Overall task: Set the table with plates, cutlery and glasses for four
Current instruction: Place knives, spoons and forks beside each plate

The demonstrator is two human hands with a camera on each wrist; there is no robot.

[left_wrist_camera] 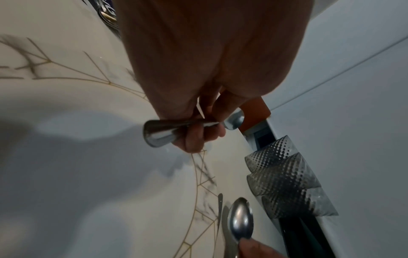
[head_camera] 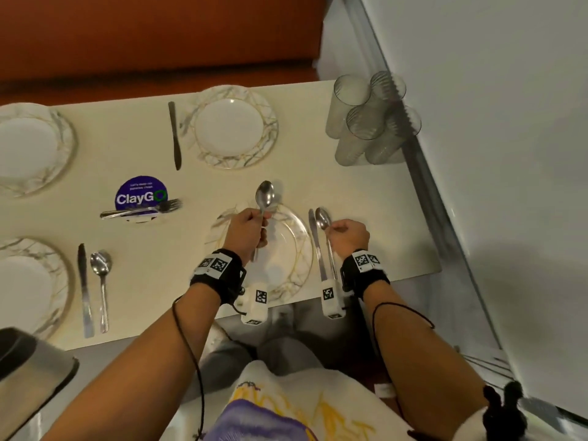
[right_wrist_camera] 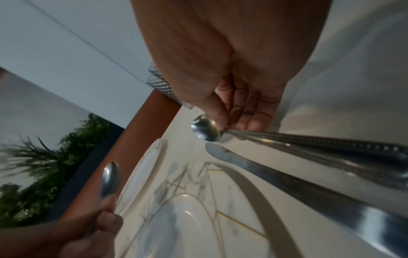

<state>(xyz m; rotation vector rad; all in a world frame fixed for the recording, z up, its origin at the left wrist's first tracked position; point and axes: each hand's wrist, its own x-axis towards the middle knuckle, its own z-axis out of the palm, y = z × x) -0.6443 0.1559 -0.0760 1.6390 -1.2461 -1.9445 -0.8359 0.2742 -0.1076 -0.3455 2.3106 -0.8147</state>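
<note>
1. The right hand (head_camera: 348,233) pinches a spoon (head_camera: 323,218) by the neck, just beside the knife (head_camera: 315,240) right of the near plate (head_camera: 296,230); lay it parallel to the knife.
2. The left hand (head_camera: 246,230) has its fingers curled round a second spoon (head_camera: 265,194) above that plate; carry it to the far plate (head_camera: 230,125), whose knife (head_camera: 174,135) lacks one.

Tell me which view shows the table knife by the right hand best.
Head view: the knife lies whole on the table between the plate and the spoon pinched by the right hand. Right wrist shows its blade close but cropped; left wrist shows only its tip.
</note>
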